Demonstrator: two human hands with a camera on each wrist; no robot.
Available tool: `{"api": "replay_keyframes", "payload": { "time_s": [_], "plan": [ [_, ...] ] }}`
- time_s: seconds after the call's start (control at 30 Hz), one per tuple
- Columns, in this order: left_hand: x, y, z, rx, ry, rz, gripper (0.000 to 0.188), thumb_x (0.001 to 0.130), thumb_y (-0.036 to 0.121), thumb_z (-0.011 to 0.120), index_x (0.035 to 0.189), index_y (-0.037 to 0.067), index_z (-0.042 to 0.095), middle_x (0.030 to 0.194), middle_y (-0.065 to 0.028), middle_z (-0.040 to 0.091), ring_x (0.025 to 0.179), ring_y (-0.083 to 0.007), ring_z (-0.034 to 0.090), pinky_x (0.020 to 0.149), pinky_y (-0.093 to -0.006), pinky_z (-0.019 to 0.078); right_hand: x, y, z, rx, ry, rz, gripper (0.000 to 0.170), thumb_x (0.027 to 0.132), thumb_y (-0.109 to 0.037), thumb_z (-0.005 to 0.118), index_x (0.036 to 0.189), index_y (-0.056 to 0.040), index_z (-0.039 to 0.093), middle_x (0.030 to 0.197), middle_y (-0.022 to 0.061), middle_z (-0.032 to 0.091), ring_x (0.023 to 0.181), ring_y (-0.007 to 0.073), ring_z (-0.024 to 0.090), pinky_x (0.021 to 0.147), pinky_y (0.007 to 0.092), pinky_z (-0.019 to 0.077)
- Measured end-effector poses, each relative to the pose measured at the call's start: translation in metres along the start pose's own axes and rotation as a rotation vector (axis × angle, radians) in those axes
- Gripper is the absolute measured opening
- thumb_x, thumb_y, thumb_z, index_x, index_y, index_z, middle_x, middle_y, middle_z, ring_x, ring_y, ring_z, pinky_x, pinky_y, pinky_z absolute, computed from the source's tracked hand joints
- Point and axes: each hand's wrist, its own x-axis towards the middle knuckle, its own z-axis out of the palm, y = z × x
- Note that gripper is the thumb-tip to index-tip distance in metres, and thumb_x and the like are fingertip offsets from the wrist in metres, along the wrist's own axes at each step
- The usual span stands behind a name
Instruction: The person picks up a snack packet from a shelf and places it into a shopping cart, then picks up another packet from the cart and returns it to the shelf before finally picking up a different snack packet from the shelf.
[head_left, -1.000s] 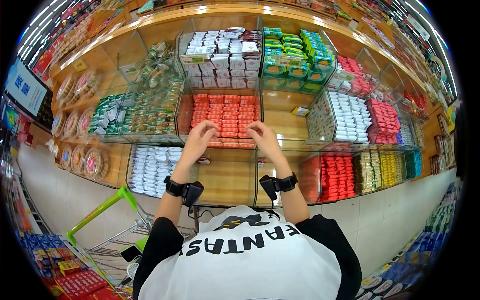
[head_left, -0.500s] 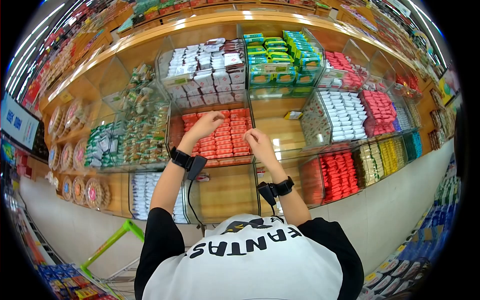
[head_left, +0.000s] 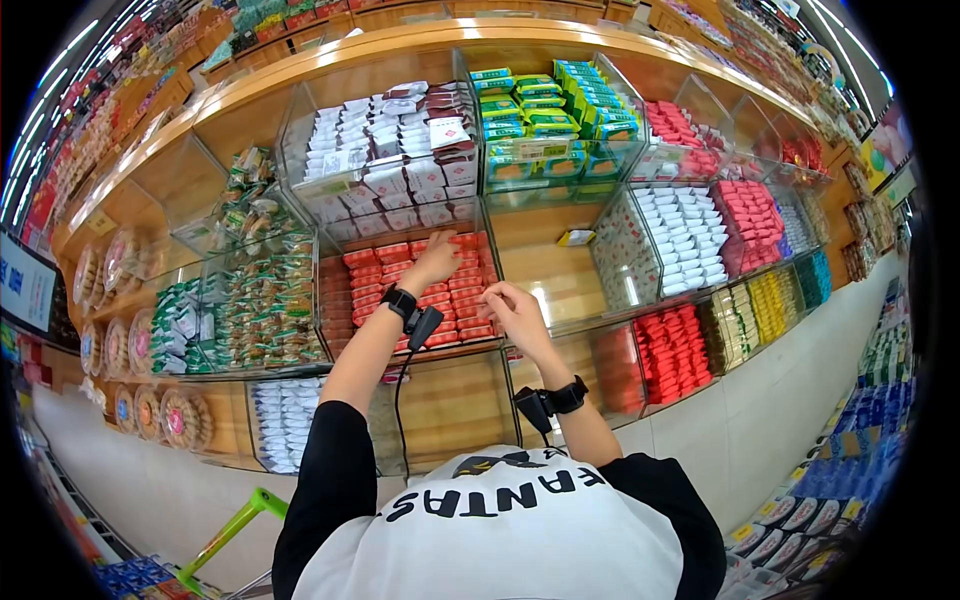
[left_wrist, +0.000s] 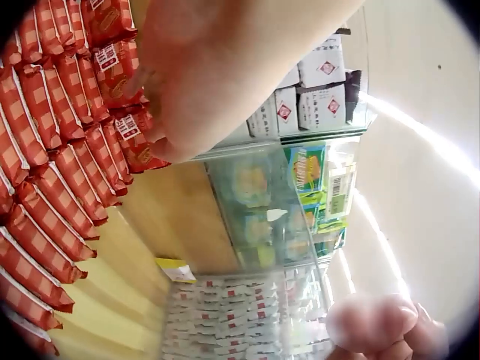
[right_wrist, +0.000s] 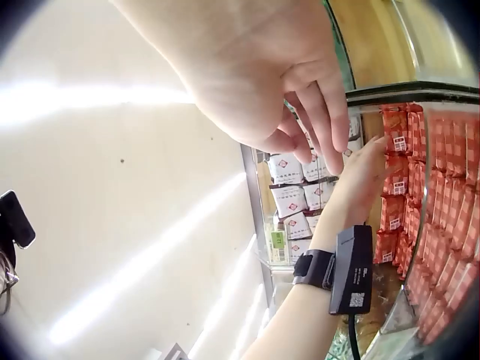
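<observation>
Red snack packets (head_left: 368,283) stand in close rows inside a clear-walled bin. My left hand (head_left: 437,260) reaches over them to the back rows, its fingertips right at the upper packets. In the left wrist view those fingers (left_wrist: 154,90) overlap the end packets, partly hiding them. The right wrist view has the left hand (right_wrist: 364,180) from the side, fingers stretched toward the packets. My right hand (head_left: 516,312) hovers over the bin's front right corner, fingers loosely bent, with nothing in it.
Behind stand bins of white packets (head_left: 390,150) and green packets (head_left: 540,120). Right of the red bin, a wooden compartment (head_left: 540,265) holds one small yellow-white packet (head_left: 576,237). Clear dividers (head_left: 490,245) rise between bins. A cart's green handle (head_left: 232,535) is at lower left.
My left hand has moved forward and down to the back rows of red packets. The right hand stays near the bin's right side. The head view has shifted, and the cart has slipped lower.
</observation>
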Motion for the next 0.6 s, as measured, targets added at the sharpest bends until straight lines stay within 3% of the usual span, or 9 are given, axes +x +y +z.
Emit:
{"api": "replay_keyframes", "payload": {
  "time_s": [0.1,0.37,0.6],
  "plan": [
    [0.003,-0.003,0.006,0.007,-0.048,-0.035,0.029,0.077,0.017,0.050,0.093,-0.005,0.059,0.128,-0.0173,0.035,0.116,-0.0345,0.029,0.096,-0.0394,0.0295,0.002,0.001,-0.002,0.029,-0.013,0.055,0.011,0.084,-0.008,0.047,0.084,0.0017,0.052,0.081,0.0068,0.056,0.071,0.0145,0.060,0.062,0.0233,0.0456],
    [0.008,-0.003,0.010,0.069,-0.074,-0.023,0.026,0.076,0.019,0.051,0.068,-0.004,0.059,0.125,-0.0158,0.034,0.114,-0.0321,0.031,0.090,-0.0376,0.0352,0.003,0.000,-0.001,-0.023,0.004,0.041,0.011,0.084,-0.008,0.048,0.086,0.0023,0.052,0.082,0.0075,0.056,0.070,0.0155,0.062,0.061,0.0233,0.0466],
    [0.008,0.003,0.018,0.130,-0.119,-0.098,0.029,0.077,0.023,0.051,0.085,-0.003,0.062,0.131,-0.0133,0.029,0.117,-0.0341,0.026,0.094,-0.0415,0.0306,0.003,0.005,-0.002,-0.014,-0.003,0.032,0.011,0.085,-0.008,0.048,0.087,0.0017,0.052,0.083,0.0077,0.056,0.071,0.0155,0.062,0.058,0.0224,0.0462]
  ]
}}
